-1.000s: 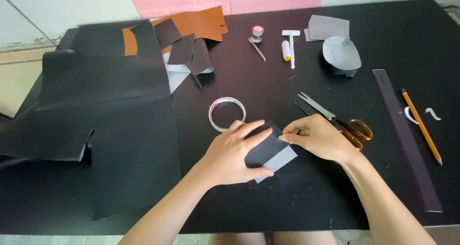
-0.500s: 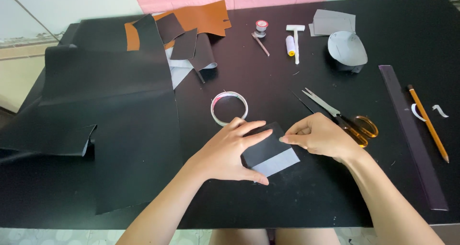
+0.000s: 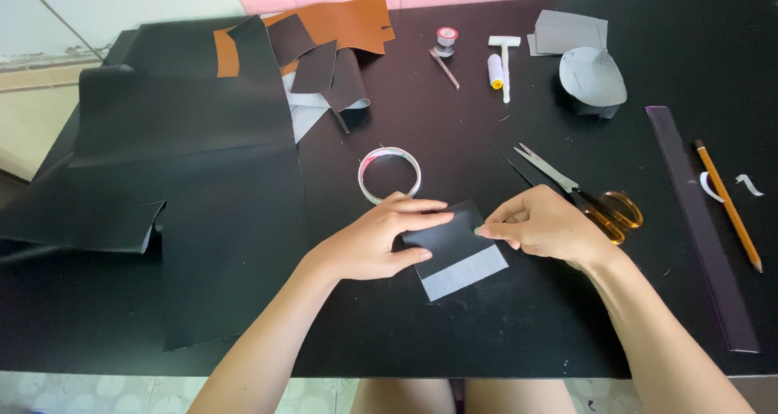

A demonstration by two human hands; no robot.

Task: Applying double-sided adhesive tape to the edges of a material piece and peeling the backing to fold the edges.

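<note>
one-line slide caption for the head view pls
Both hands, left and right, press a folded black piece on a black table, beside tape ring and scissors.

My left hand point(image 3: 377, 244) lies palm down, fingers stretched to the right and thumb tucked beneath them. My right hand point(image 3: 547, 229) faces it, curled, with thumb and forefinger pinched together at the tip. Both bare forearms angle up from the bottom edge, wrists low.
</note>
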